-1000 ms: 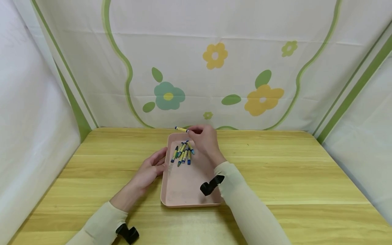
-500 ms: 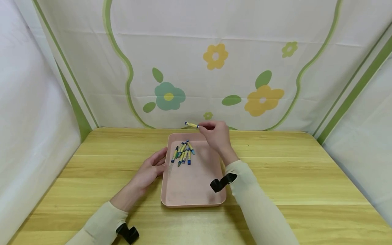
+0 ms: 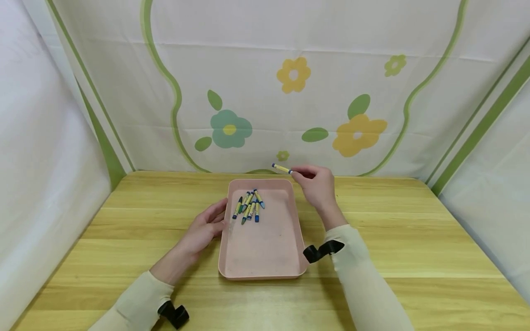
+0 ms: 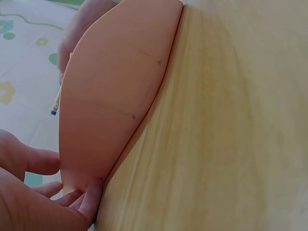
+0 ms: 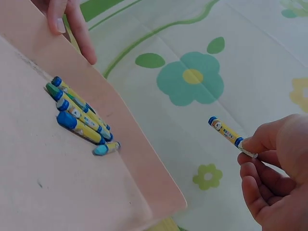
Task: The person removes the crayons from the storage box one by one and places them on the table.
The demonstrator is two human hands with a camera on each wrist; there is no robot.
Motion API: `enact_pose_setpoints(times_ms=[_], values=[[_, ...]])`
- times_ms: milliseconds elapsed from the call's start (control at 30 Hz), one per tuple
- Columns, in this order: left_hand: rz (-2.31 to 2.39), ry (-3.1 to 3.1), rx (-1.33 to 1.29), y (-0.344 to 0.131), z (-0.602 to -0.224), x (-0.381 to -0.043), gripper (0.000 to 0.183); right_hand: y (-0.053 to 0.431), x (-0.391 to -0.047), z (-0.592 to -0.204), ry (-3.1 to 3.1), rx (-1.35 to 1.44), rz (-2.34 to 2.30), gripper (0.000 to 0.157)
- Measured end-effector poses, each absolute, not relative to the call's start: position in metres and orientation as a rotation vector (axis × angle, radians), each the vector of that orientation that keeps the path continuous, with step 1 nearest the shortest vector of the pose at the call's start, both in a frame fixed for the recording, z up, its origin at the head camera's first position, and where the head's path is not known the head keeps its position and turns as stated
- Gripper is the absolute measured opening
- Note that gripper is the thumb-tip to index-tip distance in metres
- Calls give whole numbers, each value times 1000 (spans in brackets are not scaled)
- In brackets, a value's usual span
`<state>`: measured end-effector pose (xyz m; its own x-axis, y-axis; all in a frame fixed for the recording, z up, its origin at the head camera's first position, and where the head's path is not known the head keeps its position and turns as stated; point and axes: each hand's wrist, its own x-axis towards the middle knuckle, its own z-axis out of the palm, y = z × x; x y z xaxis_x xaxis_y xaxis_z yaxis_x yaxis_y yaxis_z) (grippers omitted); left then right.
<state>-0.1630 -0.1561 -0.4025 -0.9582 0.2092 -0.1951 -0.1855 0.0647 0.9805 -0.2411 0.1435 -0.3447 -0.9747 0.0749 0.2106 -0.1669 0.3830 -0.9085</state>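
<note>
A yellow-wrapped crayon (image 3: 282,168) with blue bands is pinched between the thumb and fingertips of my right hand (image 3: 318,187), above the tray's far right corner. Its pale end sits at the fingertips in the right wrist view, the blue end pointing away. My left hand (image 3: 204,226) rests against the outer left wall of the pink tray (image 3: 265,271), fingers fairly straight. In the left wrist view its fingers (image 4: 91,199) touch low on that wall. Several green and blue crayons (image 3: 250,207) lie in a loose bunch in the tray's far left part.
The tray stands on a wood-grain table (image 3: 393,243). White cloth (image 3: 256,82) with printed flowers hangs behind the table's far edge, and more white cloth closes both sides. Black wrist cameras (image 3: 324,251) sit on both sleeves.
My right hand has moved right with the crayon, from over the tray to past its far right corner. The left hand, tray and bunched crayons have stayed put.
</note>
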Motion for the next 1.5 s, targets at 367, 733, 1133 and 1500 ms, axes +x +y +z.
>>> enact_pose_setpoints(times_ms=[367,733,1133,1500], values=[[1973,2051,20,-154,-403,-162,67,176,-237,-363,-2380,-66,1564,20],[1975,2050,24,-152,-404,-163,66,199,-236,-382,-2432,-140,1521,22],[1974,2059,16,-155,-404,-163,66,208,-241,-394,-2465,-195,1476,22],[1976,2061,24,-155,-404,-164,66,214,-242,-402,-2538,-230,1540,26]])
